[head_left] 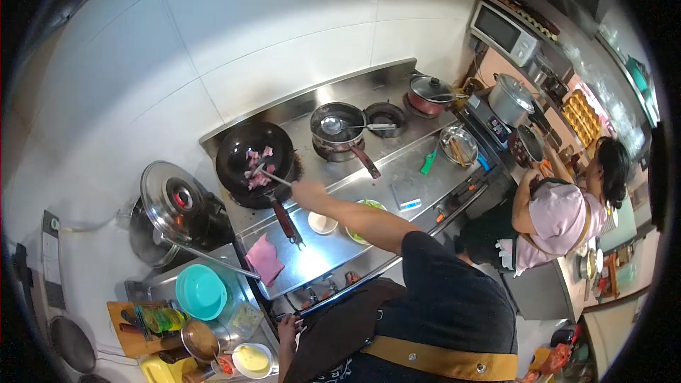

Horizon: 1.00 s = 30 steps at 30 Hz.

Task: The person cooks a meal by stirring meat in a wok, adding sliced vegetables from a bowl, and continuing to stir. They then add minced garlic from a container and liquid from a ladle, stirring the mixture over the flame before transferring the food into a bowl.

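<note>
My right hand is closed around the handle of a spatula, whose tip sits among pieces of pinkish meat in a dark wok. The wok rests on the stove's left burner, its brown handle pointing toward me. Below my right forearm are a small white bowl and a bowl with chopped greens, partly covered by the arm. Down by the stove's front edge is my left hand, fingers curled; what they hold, if anything, cannot be made out.
A pan with a ladle stands on the middle burner, a lidded red pot farther right. A pink cloth lies left of the bowls, near a teal basin. Another person works at the right counter, holding a pan.
</note>
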### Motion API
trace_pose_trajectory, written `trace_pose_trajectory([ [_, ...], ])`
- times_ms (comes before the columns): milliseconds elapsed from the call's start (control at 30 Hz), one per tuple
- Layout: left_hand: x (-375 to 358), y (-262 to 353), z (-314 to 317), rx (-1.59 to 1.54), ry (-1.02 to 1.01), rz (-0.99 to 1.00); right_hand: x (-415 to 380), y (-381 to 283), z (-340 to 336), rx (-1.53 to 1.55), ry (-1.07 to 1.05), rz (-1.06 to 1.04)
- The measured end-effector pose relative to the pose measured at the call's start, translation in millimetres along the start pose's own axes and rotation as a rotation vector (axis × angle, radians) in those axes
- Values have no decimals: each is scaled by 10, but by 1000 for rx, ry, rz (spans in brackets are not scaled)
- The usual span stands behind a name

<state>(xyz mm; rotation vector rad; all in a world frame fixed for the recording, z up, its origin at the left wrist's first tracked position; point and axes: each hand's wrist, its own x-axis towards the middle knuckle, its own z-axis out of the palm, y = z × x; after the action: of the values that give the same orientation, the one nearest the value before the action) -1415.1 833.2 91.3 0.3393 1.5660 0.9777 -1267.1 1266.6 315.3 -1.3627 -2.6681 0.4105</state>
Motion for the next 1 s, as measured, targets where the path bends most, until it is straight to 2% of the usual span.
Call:
trace_pose_trajectory([
  [33, -87, 95, 18, -91, 26, -116, -84, -77, -122, -22, -38, 41],
  [100, -20, -67, -63, -212, 25, -89, -201, -130, -349, -73, -108, 121],
  [133, 20, -149, -91, -269, 20, -74, -170, -50, -236, -98, -130, 76],
  [233, -233, 183, 16, -130, 131, -166, -7, 43, -24, -84, -26, 49],
  [333, -132, -9, 14, -283, 123, -98, 247, -10, 78, -63, 26, 59],
  [400, -44, -9, -26, -104, 138, -113, 351, 43, 60, -97, -104, 12],
  [433, -40, -43, -56, -158, 129, -72, 291, 42, -75, -119, -119, -37],
  [500, -14, -28, -48, -182, 180, -56, 300, 187, -222, -165, -139, 40],
  [567, 2, -97, -56, -194, 186, -34, 316, 271, -361, -217, -139, 12],
  [633, -119, -17, 26, -233, 206, -46, 498, 510, -258, -263, -172, -3],
  [767, -259, -31, 119, -198, 238, -56, 175, 166, -1105, -288, -240, -100],
  [833, -257, -142, 130, -219, 222, -30, 123, 81, -1245, -302, -277, -136],
  [933, -163, -307, 133, -211, 212, 8, 128, -52, -1216, -352, -377, -150],
  [1000, -114, -350, 170, -161, 220, 25, 256, 18, -718, -276, -290, -127],
])
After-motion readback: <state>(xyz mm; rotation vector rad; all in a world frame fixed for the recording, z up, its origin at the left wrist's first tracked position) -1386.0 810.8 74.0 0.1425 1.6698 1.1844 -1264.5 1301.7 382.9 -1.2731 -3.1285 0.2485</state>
